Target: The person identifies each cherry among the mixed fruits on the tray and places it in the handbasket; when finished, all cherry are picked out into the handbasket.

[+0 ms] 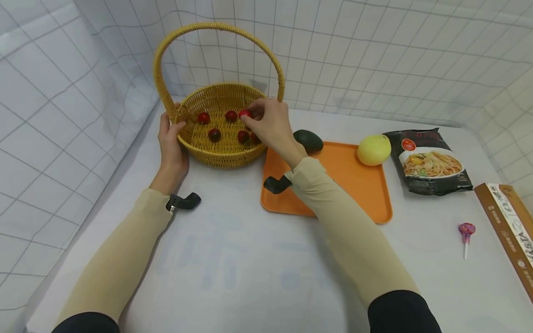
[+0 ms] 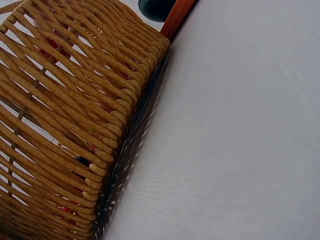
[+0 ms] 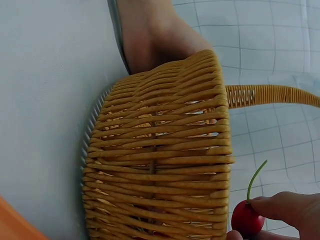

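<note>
A yellow wicker basket with a tall arched handle stands at the back left, several dark red cherries lying on its bottom. My left hand grips the basket's left side, thumb over the rim near the foot of the handle. Between thumb and fingers my right hand pinches a bright red cherry with a green stem. In the right wrist view that cherry is just beyond the rim, level with the top of the basket. The left wrist view shows only the basket's woven wall, with red glimpses through the gaps.
Right of the basket lies an orange tray, partly under my right forearm. A dark green avocado and a yellow-green round fruit are on it. Farther right are a black noodle packet, a lollipop and a brown box.
</note>
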Tool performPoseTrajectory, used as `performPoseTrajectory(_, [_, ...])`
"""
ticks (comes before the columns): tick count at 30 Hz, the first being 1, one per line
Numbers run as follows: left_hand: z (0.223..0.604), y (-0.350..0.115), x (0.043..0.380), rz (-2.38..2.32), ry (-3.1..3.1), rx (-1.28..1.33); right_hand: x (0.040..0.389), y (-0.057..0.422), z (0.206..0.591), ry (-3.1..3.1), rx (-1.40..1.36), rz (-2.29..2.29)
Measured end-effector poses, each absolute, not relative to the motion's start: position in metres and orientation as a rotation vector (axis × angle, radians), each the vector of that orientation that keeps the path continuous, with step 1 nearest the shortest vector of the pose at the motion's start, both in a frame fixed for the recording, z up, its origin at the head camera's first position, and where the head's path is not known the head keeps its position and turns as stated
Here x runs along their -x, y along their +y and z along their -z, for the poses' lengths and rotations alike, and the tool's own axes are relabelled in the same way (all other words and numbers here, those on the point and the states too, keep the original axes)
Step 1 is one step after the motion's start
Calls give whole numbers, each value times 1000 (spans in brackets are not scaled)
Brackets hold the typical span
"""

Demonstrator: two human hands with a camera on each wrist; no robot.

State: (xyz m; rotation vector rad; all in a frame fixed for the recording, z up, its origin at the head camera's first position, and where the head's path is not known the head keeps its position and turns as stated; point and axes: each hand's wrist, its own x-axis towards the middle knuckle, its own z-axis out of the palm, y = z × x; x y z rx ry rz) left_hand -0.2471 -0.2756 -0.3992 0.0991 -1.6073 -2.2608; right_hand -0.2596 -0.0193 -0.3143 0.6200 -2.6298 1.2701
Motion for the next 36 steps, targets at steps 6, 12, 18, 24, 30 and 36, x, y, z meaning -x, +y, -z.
performPoseTrajectory(6, [400, -274, 246, 2251, -1620, -89, 257, -19, 316, -2702, -589, -1251])
performPoseTrajectory(12, [400, -274, 248, 2253, -1602, -88, 248, -2, 311, -2685, -725, -1276])
performPoseTrajectory(18, [399, -275, 250, 2263, -1604, -86, 236, 26, 308, -2686, -872, -1206])
performPoseTrajectory(24, [399, -276, 251, 2289, -1574, -87, 222, 58, 310, -2677, -894, -1152])
performPoseTrajectory(30, [397, -276, 250, 2277, -1583, -89, 206, 90, 315, -2724, -883, -1127])
performPoseTrajectory(36, [396, -281, 250, 2260, -1593, -103, 195, 117, 319, -2797, -830, -1112])
